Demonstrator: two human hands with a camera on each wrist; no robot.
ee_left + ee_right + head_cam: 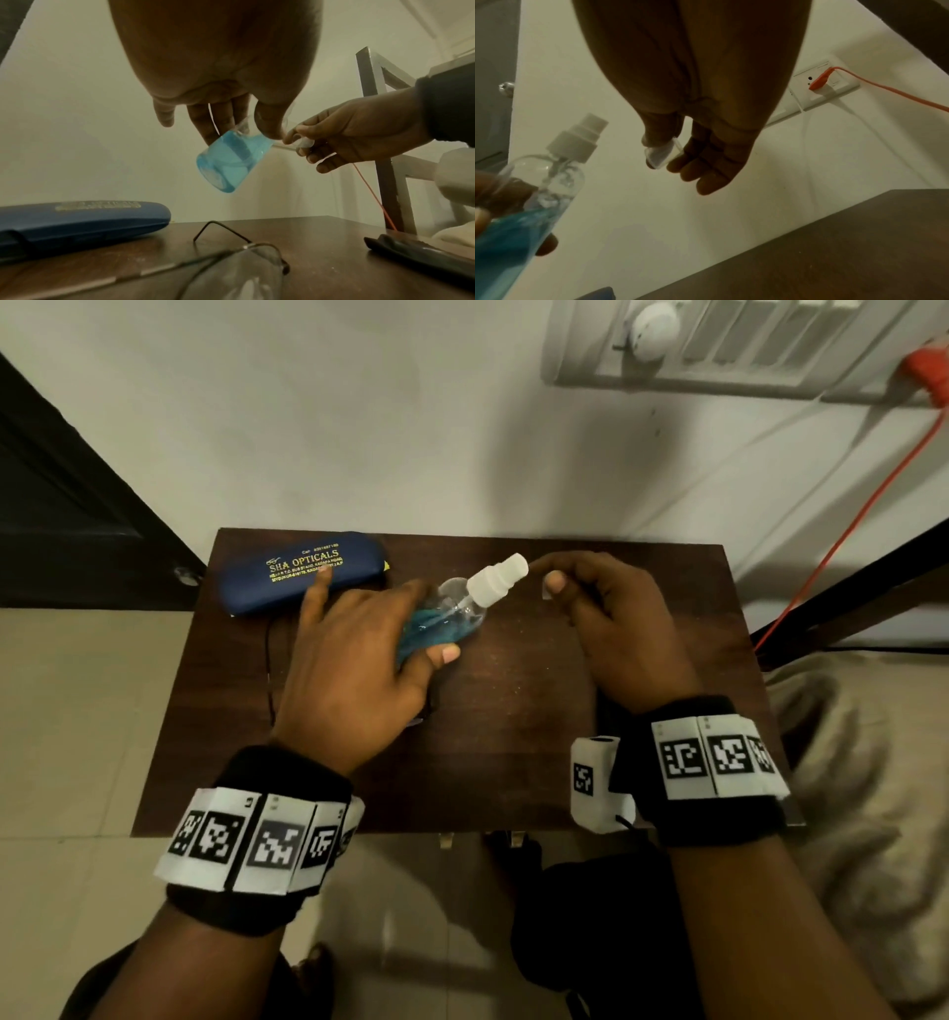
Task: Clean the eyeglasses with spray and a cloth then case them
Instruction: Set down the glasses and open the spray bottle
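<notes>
1 spray bottle [452, 608], clear plastic w/ blue liquid and a white pump top, is gripped tilted above the table [513, 737] by the left hand [354, 670]. 1 small clear cap [661, 155] is pinched by the right hand [611, 629]. 1 pair of thin wire eyeglasses [231, 263] is seen on the dark wood table, near side. 1 blue long case [303, 570], shut, far left. 1 dark folded cloth [421, 257], right.

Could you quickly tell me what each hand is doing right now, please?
Left hand: grips the spray bottle, tilted above the table.
Right hand: pinches the bottle's clear cap, already off.
</notes>
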